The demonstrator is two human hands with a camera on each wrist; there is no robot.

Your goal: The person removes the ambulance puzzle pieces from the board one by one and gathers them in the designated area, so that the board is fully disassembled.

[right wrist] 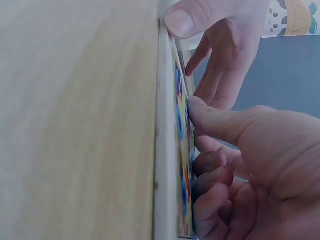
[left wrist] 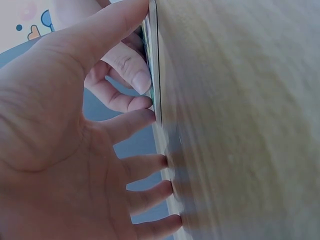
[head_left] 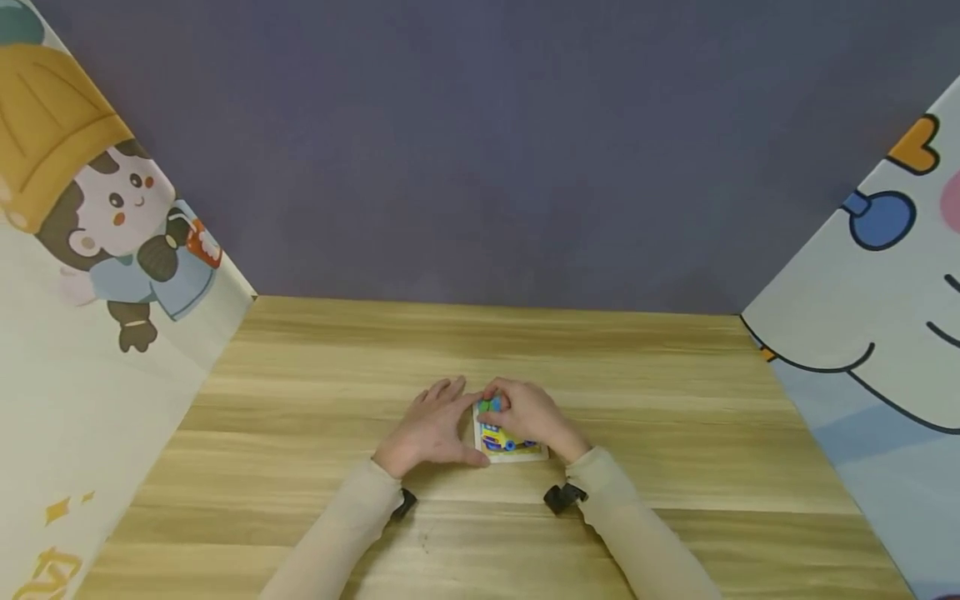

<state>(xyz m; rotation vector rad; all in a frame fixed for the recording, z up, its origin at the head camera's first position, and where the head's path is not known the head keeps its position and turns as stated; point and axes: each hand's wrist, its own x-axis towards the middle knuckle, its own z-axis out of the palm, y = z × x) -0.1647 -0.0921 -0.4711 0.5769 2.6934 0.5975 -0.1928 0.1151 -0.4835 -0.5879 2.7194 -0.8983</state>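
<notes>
A small flat picture puzzle with a white border lies on the table, showing a yellow vehicle with blue wheels. My left hand is spread at its left side, thumb at the near corner and index fingertip at the far corner. In the left wrist view the other fingers reach straight to the tabletop. My right hand is over the puzzle's far part, thumb and index fingertip close together on a green and blue puzzle piece. That piece is mostly hidden by the fingers. The right hand's remaining fingers are curled against the picture.
A wood-grain table surrounds the puzzle. Behind it rises a dark grey-blue panel. Side panels with cartoon prints stand at left and right. Both forearms wear pale sleeves, with a black wrist device at the right cuff.
</notes>
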